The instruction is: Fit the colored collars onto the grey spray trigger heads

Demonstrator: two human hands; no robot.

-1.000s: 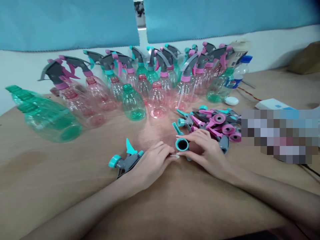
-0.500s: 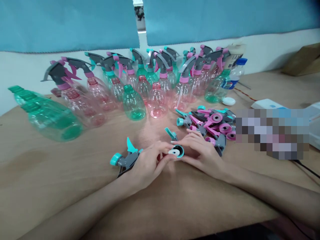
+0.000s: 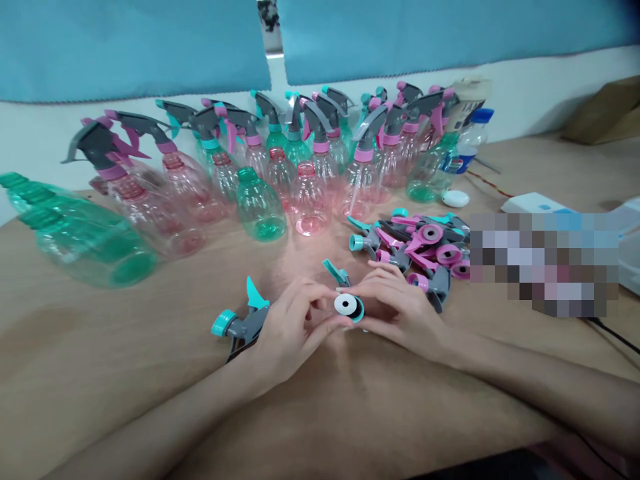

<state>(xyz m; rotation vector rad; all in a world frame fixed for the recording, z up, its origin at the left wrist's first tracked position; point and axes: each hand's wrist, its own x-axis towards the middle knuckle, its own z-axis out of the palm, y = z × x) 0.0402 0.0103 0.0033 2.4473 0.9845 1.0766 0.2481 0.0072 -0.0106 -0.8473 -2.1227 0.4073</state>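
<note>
My right hand (image 3: 400, 310) grips a teal and grey spray head (image 3: 349, 303) with its screw cap facing me. A white round washer (image 3: 345, 305) sits in the cap's mouth. My left hand (image 3: 295, 327) rests on the table with its fingertips at the washer and the cap's rim. A second teal and grey spray head (image 3: 240, 321) lies on the table just left of my left hand, partly behind it.
A pile of loose pink and teal spray heads (image 3: 425, 247) lies right of my hands. Several pink and green bottles (image 3: 310, 200) stand at the back, some capped with sprayers. Green bottles (image 3: 75, 233) lie at left. A white box (image 3: 535, 203) sits at right.
The white washer, held in my left fingertips a second ago, now sits flat in the cap's mouth. Both hands stayed close together around the spray head.
</note>
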